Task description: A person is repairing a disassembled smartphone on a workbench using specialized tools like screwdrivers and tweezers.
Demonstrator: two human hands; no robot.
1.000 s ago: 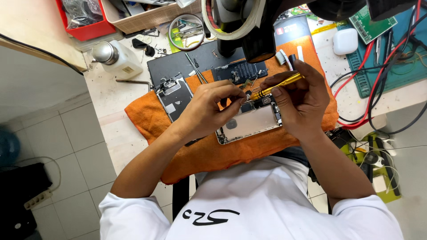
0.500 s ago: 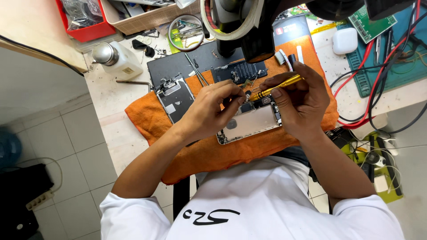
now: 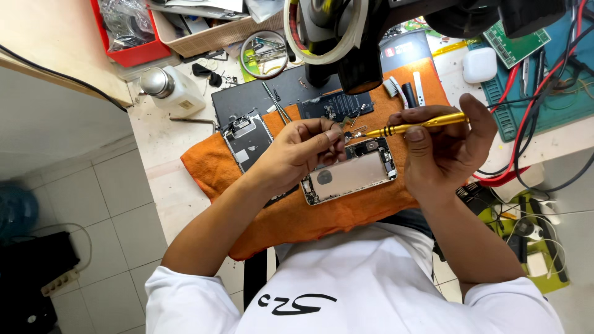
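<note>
The opened phone body [image 3: 349,176] lies near the middle of the frame on an orange cloth [image 3: 297,210], back plate up, its inner parts showing along the top edge. Just above it, the left hand [image 3: 297,154] pinches a small metal part [image 3: 346,131] between closed fingertips, and the right hand [image 3: 448,145] is wrapped around a yellow screwdriver [image 3: 421,125] whose tip meets that part. Compared with a second ago, both hands have lifted off the phone: the screwdriver then pointed down into the housing, and now it lies nearly level, above the phone, with the part raised clear. To judge from this, a piece or screw has just come free of the body and is being handled in the air.

Left of the phone lies a separate screen assembly [image 3: 247,139], partly on the cloth. Above it, a dark mat [image 3: 260,99] carries tweezers [image 3: 276,105], and a black battery-like slab [image 3: 334,105] sits beside them. At upper left stand a white pump bottle [image 3: 170,89] and a red tray [image 3: 133,52]. A green work mat [image 3: 544,99] with cables fills the upper right of the worktop [image 3: 154,142].
</note>
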